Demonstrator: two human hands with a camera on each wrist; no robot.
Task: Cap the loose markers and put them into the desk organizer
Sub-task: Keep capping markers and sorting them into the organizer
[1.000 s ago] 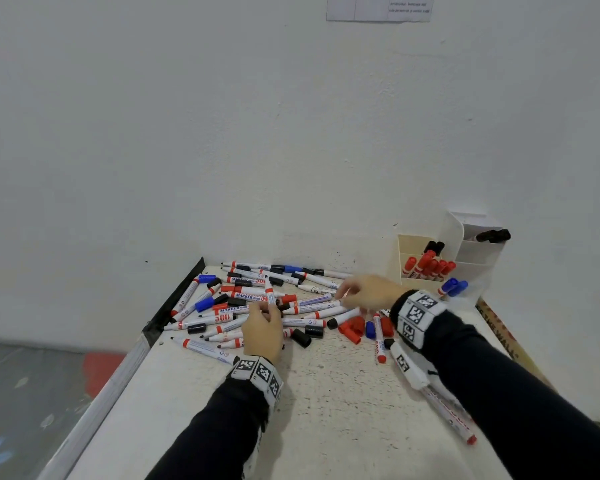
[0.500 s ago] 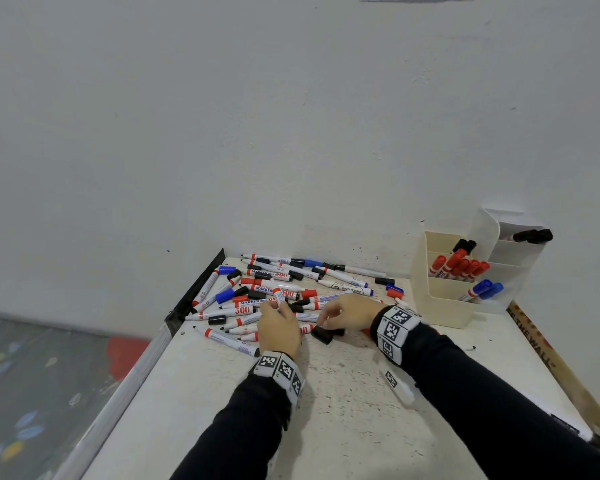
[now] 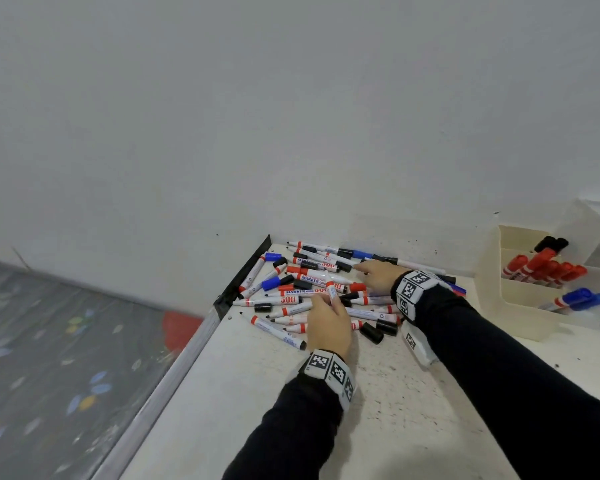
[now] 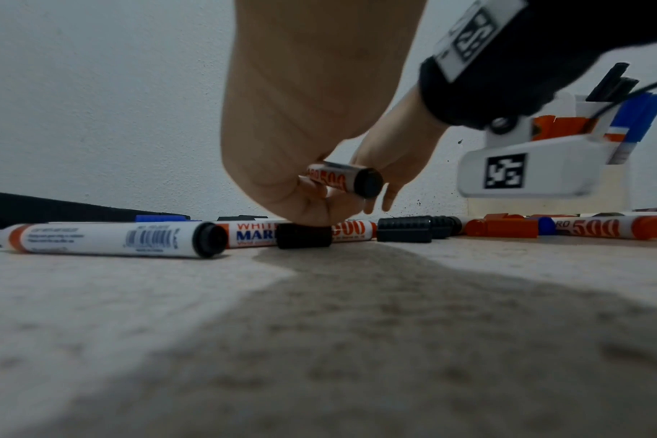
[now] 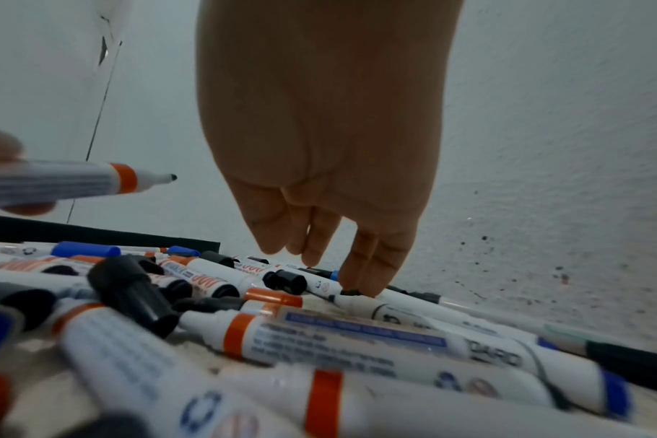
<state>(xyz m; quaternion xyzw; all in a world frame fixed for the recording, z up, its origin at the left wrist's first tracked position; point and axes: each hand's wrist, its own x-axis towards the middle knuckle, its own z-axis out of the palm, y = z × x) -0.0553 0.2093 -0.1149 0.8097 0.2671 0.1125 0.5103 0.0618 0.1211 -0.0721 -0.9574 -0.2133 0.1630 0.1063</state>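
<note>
A pile of loose markers (image 3: 309, 278) and caps lies in the table's far left corner. My left hand (image 3: 328, 301) grips an uncapped white marker (image 3: 331, 289) with an orange band, lifted just above the pile; its black end (image 4: 368, 182) shows in the left wrist view and its bare tip (image 5: 167, 177) in the right wrist view. My right hand (image 3: 361, 270) reaches to the pile's far side, its straight fingertips (image 5: 372, 284) touching a small black piece on a thin marker (image 5: 394, 299). The cream desk organizer (image 3: 520, 306) stands at the right, holding capped red, blue and black markers.
Loose black caps (image 3: 371, 332) lie right of my left hand. The table's left edge has a black strip (image 3: 243, 275), with the floor below. The wall runs close behind the pile. Bare tabletop (image 3: 291, 410) stretches toward me.
My right hand left the near side of the pile and reached to its far side. My left hand has raised the marker. The view swung left, shifting the organizer to the right edge.
</note>
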